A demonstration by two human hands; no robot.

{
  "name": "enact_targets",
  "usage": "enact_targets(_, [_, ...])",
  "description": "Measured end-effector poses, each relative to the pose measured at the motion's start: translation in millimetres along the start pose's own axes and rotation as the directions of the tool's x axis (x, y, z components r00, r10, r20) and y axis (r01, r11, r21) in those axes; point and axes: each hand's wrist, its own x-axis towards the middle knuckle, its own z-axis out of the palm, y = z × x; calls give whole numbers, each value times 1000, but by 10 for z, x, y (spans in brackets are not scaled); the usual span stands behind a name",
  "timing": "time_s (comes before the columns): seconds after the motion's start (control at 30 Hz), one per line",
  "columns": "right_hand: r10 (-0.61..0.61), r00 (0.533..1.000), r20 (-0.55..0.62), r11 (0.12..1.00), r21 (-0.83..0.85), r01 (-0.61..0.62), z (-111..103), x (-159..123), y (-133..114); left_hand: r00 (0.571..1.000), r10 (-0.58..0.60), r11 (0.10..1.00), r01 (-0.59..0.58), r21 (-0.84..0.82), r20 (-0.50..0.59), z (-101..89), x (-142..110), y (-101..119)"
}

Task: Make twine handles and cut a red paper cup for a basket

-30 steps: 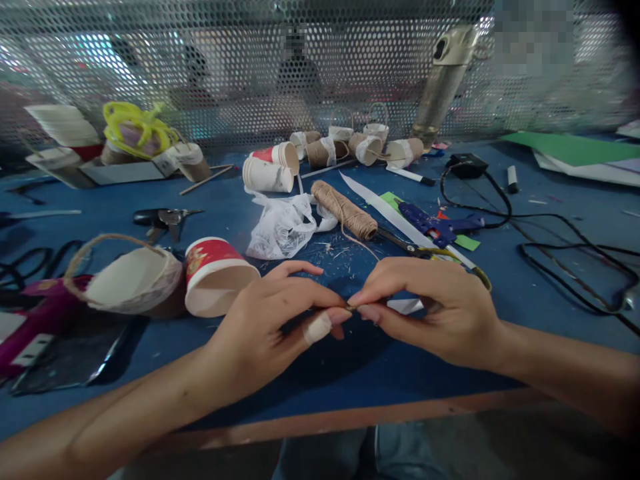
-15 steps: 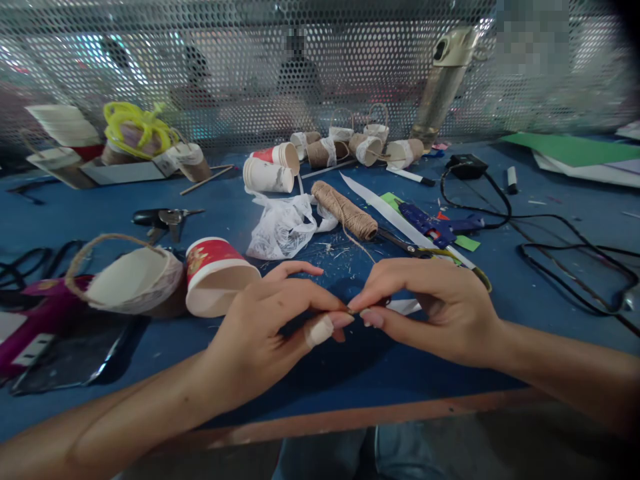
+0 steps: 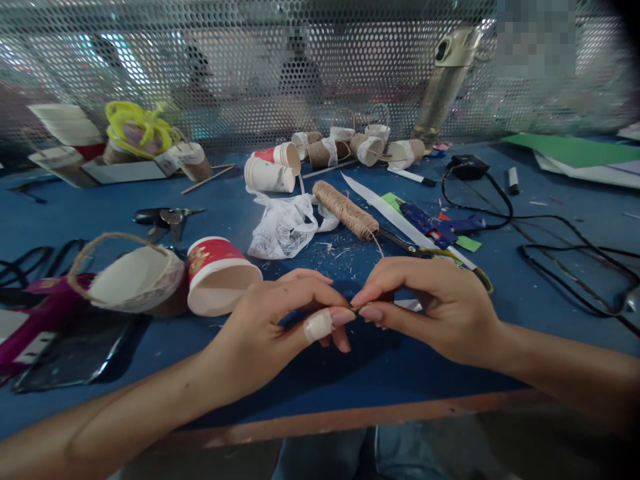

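My left hand (image 3: 273, 320), with a bandage (image 3: 319, 325) around its thumb, pinches a tiny brown bit of twine between thumb and forefinger. My right hand (image 3: 440, 307) pinches the same bit, its fingertips almost touching the left ones. From the twine spool (image 3: 345, 210) beyond the hands, a loose strand (image 3: 379, 247) runs down behind my right hand. Most of what lies between the fingers is hidden. A red and white paper cup (image 3: 216, 257) lies on its side close to my left hand. Left of it is a small cup basket (image 3: 150, 283) with lace and a twine handle.
White lace (image 3: 283, 227) lies behind the hands. Scissors (image 3: 400, 241), a white strip (image 3: 383, 207) and a blue glue gun (image 3: 440, 225) are to the right. A purple glue gun (image 3: 50, 320) and keys (image 3: 170, 219) lie left. Several small baskets (image 3: 367, 148) line the mesh panel.
My fingertips have shifted slightly, still pinched together. My left hand's lower fingers show more below the thumb. The strand by my right hand hangs a little further right.
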Motion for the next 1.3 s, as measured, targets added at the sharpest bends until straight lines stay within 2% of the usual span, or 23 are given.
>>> enact_targets(0.2, [71, 995, -72, 997, 25, -69, -19, -22, 28, 999, 35, 997, -34, 71, -10, 0, 13, -2])
enact_targets(0.5, [113, 993, -33, 985, 132, -107, -16, -27, 44, 996, 93, 991, -93, 95, 7, 2, -7, -26])
enact_targets(0.7, [164, 986, 11, 980, 112, -165, -24, -35, 50, 995, 99, 991, -100, 89, 20, 12, -4, -36])
enact_targets(0.87, [241, 970, -10, 952, 197, -235, -55, -45, 49, 998, 63, 993, -64, 104, 7, -7, 7, -22])
enact_targets(1.03, [312, 944, -110, 917, 296, -269, -90, -53, 51, 1000, -26, 991, 27, 131, -12, -47, 13, -9])
enact_targets(1.2, [305, 941, -146, 923, 287, -255, -85, -64, 64, 999, -42, 990, 43, 131, -16, -56, 13, -6])
enact_targets(1.3, [299, 933, -201, 936, 254, -245, -96, -48, 56, 995, -97, 987, 99, 124, -20, -57, 2, -17])
